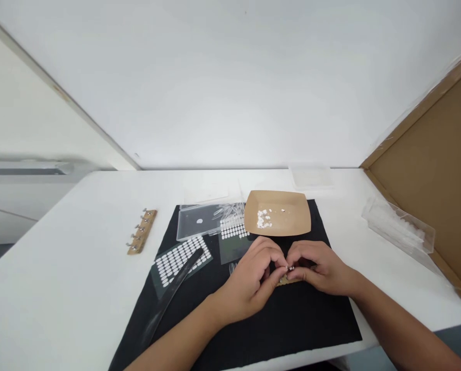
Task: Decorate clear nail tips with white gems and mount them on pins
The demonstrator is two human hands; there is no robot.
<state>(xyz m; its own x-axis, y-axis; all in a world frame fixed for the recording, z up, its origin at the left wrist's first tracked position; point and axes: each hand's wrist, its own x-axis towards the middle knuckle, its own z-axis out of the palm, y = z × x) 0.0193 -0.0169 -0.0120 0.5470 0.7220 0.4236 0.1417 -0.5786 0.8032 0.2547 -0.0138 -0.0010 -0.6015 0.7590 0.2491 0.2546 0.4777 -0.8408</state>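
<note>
My left hand [253, 278] and my right hand [319, 265] meet over the black mat [292, 324], both with thumb and forefinger pinched. Between the fingertips shows a small metal piece [291, 268], which my right fingers grip. What my left fingertips pinch is too small to make out. Beneath them lies a tan strip [282, 282], mostly covered by the hands. A similar tan strip with several metal pegs [141, 232] lies on the white table at the left. Clear nail tips [232, 268] lie just beyond my left wrist.
A brown paper tray [288, 221] holds white scraps. Sheets of white oval stickers [180, 260] and a black curved nail file [176, 288] lie left. Behind them is a clear plastic case [197, 224] with nail tips. Another clear box [400, 226] stands right, near a cardboard panel [427, 154].
</note>
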